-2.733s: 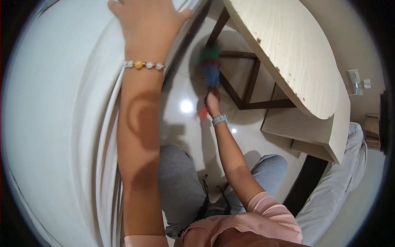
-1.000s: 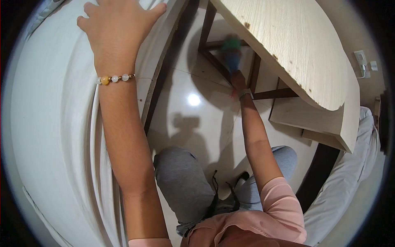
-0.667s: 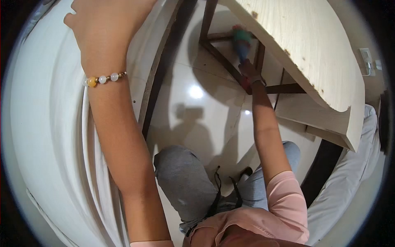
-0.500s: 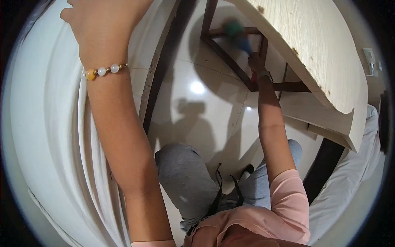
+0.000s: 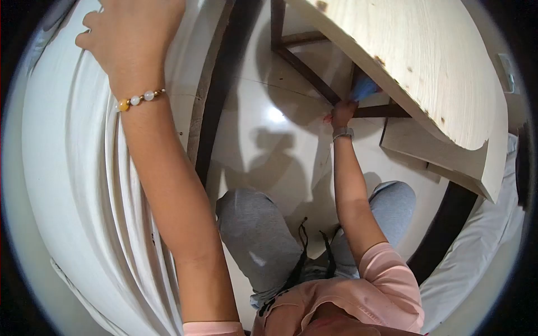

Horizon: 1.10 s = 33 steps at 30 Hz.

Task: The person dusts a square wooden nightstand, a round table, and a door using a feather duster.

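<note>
Two bare hands to see. In the right hand [image 5: 343,113], closed around its grip, one blue tool [image 5: 365,89]. Blue part going out from the upper side of this hand, up and to the right, in under the overhanging table [image 5: 420,67]; quite blurred, with the far end hidden by the tabletop. On the opposite side of the same hand, toward the lower left, a small red piece [image 5: 328,119], also blurred. Close beside the hand and the tool, the brown frame [image 5: 308,73] of the table. Around the right wrist, a watch [image 5: 343,133].

Left hand [image 5: 134,39] with palm down on the white sheet [image 5: 67,140], well apart from the tool. Near the left side of this hand, two fingertips a little separated; the other fingers cut by the top edge, so not possible to tell how far open, or if any cloth is gripped. Around the left wrist, a beaded bracelet [image 5: 135,101]. Between sheet and table, shiny floor [image 5: 269,145] with shadows.
</note>
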Motion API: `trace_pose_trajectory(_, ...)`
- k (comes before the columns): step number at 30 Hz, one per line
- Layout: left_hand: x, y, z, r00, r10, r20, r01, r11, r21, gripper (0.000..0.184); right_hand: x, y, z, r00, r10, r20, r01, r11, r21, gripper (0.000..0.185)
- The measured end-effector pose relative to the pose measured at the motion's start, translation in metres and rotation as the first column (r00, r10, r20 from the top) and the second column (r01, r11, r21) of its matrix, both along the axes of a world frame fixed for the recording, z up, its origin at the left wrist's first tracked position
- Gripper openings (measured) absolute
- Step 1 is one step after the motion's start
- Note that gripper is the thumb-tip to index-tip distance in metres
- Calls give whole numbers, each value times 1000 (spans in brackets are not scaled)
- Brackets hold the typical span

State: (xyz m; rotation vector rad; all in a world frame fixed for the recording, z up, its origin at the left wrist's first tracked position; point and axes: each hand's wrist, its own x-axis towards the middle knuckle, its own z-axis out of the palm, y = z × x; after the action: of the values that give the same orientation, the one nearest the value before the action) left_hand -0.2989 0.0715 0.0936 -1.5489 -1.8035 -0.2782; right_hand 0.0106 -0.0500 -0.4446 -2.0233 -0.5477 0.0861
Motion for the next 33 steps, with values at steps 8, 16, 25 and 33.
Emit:
trace_pose_trajectory(8, -15, 5, 1, 1000, 16, -17, -16, 1000, -3, 65, -89, 35, 177, 914, 262, 308, -292, 955, 52, 29)
trace_pose_trajectory(16, -16, 3, 2, 998, -31, 60, 32, 999, -21, 66, -118, 57, 318, 599, 692, -404, -697, 698, 164, 39)
trace_pose_trajectory(25, -24, 7, -2, 986, -139, 97, 142, 990, -24, 72, -168, 60, 282, 774, 632, 35, -633, 774, 10, 39)
trace_pose_trajectory(33, -23, 17, -8, 959, -257, 121, 253, 966, 43, 75, -180, 43, 335, 769, 586, -255, -544, 809, 221, 37)
